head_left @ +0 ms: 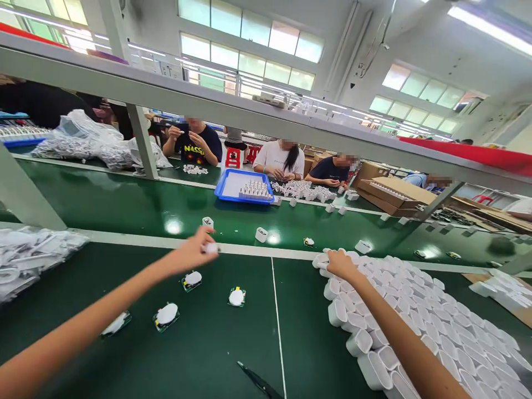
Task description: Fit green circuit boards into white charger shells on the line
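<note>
My left hand point(192, 256) reaches over the near edge of the belt, its fingers closed on a small circuit board with a round white piece point(211, 248). Below it on the green table lie several similar boards, among them one circuit board point(236, 297) with a yellow part. My right hand point(341, 264) is at the far left corner of a large block of white oval plastic housings point(390, 305), fingers curled over a white housing point(321, 260). Black tweezers point(258, 380) lie at the table's front edge.
Housings, one a white housing point(261, 235), and boards sit on the green conveyor belt point(137, 205). A blue tray point(222, 188) stands beyond it, where several people work. Bagged white parts point(33, 255) lie at left. A metal shelf beam point(233, 102) crosses above.
</note>
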`<state>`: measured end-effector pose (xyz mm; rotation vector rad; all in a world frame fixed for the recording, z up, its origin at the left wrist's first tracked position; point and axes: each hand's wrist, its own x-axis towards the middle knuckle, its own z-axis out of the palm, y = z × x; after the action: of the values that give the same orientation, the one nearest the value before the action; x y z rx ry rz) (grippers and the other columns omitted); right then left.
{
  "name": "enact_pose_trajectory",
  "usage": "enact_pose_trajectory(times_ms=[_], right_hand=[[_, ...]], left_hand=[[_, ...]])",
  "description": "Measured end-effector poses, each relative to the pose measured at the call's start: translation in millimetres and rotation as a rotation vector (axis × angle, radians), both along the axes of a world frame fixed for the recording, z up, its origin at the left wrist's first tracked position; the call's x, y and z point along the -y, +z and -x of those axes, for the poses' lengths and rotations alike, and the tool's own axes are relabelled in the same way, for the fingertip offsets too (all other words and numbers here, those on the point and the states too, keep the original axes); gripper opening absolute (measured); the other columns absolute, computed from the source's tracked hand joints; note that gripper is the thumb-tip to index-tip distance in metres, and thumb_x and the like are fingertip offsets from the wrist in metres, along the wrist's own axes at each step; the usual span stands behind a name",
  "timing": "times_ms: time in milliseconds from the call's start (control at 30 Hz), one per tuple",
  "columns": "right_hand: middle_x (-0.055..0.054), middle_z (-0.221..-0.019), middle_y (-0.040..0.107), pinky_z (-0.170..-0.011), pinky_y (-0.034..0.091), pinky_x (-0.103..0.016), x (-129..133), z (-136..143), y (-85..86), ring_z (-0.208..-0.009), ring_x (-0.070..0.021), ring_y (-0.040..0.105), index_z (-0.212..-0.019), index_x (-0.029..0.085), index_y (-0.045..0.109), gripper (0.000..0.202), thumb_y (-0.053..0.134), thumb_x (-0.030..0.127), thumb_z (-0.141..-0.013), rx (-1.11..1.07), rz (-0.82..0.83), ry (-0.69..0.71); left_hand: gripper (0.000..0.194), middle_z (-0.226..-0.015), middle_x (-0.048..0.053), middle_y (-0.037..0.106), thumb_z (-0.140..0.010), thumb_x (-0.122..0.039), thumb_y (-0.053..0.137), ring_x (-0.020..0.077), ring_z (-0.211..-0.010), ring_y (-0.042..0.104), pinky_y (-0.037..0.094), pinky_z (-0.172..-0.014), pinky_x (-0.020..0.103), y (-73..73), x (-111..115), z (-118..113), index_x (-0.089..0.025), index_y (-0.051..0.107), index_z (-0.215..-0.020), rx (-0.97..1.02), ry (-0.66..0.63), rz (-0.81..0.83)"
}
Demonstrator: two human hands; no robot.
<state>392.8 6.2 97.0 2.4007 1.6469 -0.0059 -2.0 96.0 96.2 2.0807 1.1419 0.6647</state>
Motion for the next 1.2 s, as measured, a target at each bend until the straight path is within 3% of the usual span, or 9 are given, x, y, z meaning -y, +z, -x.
enact_pose_trajectory(times_ms=[167, 333, 400, 467, 600, 700, 867, 1033, 1200], right_hand=[[-0.009, -0.125, 0.062, -0.098, 0.050, -0.050, -4, 30, -3.2, -0.114, -0.0253, 0.060, -0.119, 0.016, 0.061, 0.032, 0.062, 0.036, -0.095, -0.028, -0.062, 0.038], [-0.008, -0.121, 0.064, -0.097, 0.051, -0.048, 12, 68, 5.7, -0.111, -0.0239, 0.062, -0.116, 0.016, 0.063, 0.029, 0.062, 0.036, -0.095, -0.226, -0.124, 0.215], [-0.009, -0.114, 0.068, -0.096, 0.052, -0.045, 27, 87, 8.7, -0.106, -0.0227, 0.065, -0.115, 0.016, 0.063, 0.031, 0.065, 0.037, -0.092, -0.370, -0.124, 0.340], [-0.008, -0.108, 0.071, -0.091, 0.054, -0.038, 39, 103, 12.3, -0.099, -0.0209, 0.068, -0.117, 0.016, 0.062, 0.037, 0.069, 0.038, -0.088, -0.530, -0.108, 0.474], [-0.003, -0.101, 0.074, -0.083, 0.056, -0.031, 22, 101, 24.3, -0.089, -0.0179, 0.070, -0.123, 0.019, 0.059, 0.045, 0.072, 0.039, -0.085, -0.701, -0.065, 0.604], [-0.007, -0.114, 0.069, -0.090, 0.055, -0.041, -26, 71, 27.8, -0.100, -0.0202, 0.068, -0.124, 0.017, 0.059, 0.035, 0.061, 0.037, -0.095, -0.627, -0.130, 0.492], [-0.009, -0.127, 0.061, -0.092, 0.055, -0.045, -88, 39, 1.6, -0.109, -0.0231, 0.063, -0.124, 0.018, 0.059, 0.034, 0.062, 0.035, -0.095, -0.418, -0.104, 0.291], [-0.009, -0.125, 0.062, -0.091, 0.055, -0.045, -99, 49, -18.2, -0.108, -0.0229, 0.063, -0.123, 0.017, 0.059, 0.033, 0.062, 0.035, -0.095, -0.265, -0.063, 0.224], [-0.008, -0.121, 0.064, -0.089, 0.056, -0.043, -73, 70, -22.8, -0.104, -0.0219, 0.065, -0.120, 0.017, 0.061, 0.032, 0.061, 0.037, -0.096, -0.180, -0.027, 0.231]], left_hand=[[0.054, -0.102, 0.004, 0.067, -0.064, -0.012, 0.069, 0.0245, -0.097, 0.064, 0.052, -0.087, 0.033, -35.6, 91, -66, -0.022, 0.055, -0.115, -0.109, -0.488, 0.024], [0.070, -0.135, 0.015, 0.054, -0.059, -0.010, 0.069, 0.0360, -0.128, 0.047, 0.037, -0.111, 0.054, -46.6, 111, -93, -0.019, 0.047, -0.125, -0.101, -0.463, 0.043], [0.084, -0.147, 0.019, 0.042, -0.061, -0.019, 0.075, 0.0379, -0.137, 0.038, 0.033, -0.113, 0.057, -41.1, 104, -92, -0.018, 0.036, -0.136, -0.055, -0.391, 0.079], [0.084, -0.147, 0.020, 0.041, -0.067, -0.030, 0.074, 0.0352, -0.133, 0.044, 0.042, -0.107, 0.052, -32.7, 96, -90, -0.018, 0.031, -0.139, -0.002, -0.340, 0.138], [0.035, -0.099, 0.005, 0.066, -0.073, -0.027, 0.064, 0.0211, -0.085, 0.064, 0.052, -0.071, 0.031, -12.1, 87, -88, -0.017, 0.055, -0.105, 0.064, -0.353, 0.250], [0.011, -0.081, -0.001, 0.060, -0.074, -0.021, 0.056, 0.0146, -0.072, 0.056, 0.044, -0.062, 0.024, 6.4, 86, -82, -0.018, 0.053, -0.084, 0.140, -0.326, 0.243], [0.016, -0.087, -0.001, 0.060, -0.075, -0.016, 0.052, 0.0122, -0.070, 0.051, 0.039, -0.060, 0.022, 42.2, 90, -53, -0.020, 0.054, -0.091, 0.346, -0.221, 0.122], [0.016, -0.081, 0.000, 0.056, -0.078, -0.017, 0.053, 0.0147, -0.072, 0.053, 0.041, -0.060, 0.024, 63.4, 89, -27, -0.021, 0.056, -0.093, 0.491, -0.122, -0.074], [0.030, -0.090, 0.001, 0.053, -0.083, -0.019, 0.054, 0.0157, -0.076, 0.053, 0.045, -0.068, 0.028, 62.6, 92, -19, -0.024, 0.050, -0.112, 0.529, -0.163, -0.306]])
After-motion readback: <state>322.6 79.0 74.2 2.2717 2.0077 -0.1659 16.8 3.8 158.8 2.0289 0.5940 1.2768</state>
